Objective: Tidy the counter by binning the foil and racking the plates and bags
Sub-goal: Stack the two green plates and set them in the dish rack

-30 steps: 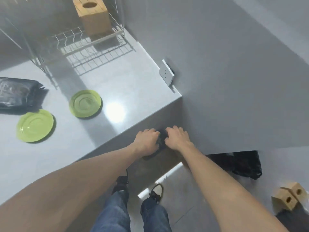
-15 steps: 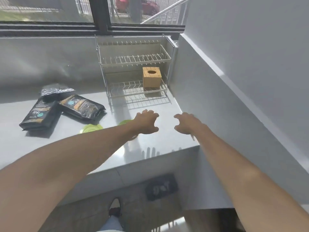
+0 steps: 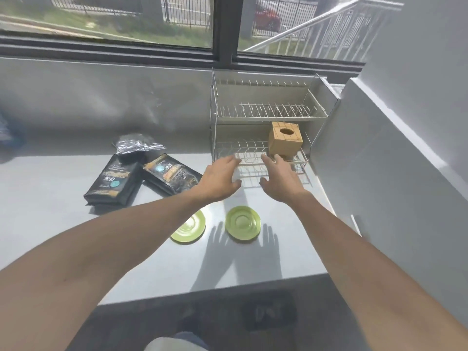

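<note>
A home kitchen — grey counter (image 3: 76,198), wire dish rack (image 3: 263,138), green plates (image 3: 243,224), window above.

Both hands (image 3: 253,178) now farther forward, fingers spread, near rack (image 3: 263,158).

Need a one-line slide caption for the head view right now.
Both empty hands, left and right, reach over two green plates toward the dish rack; coffee bags wait alongside.
</note>
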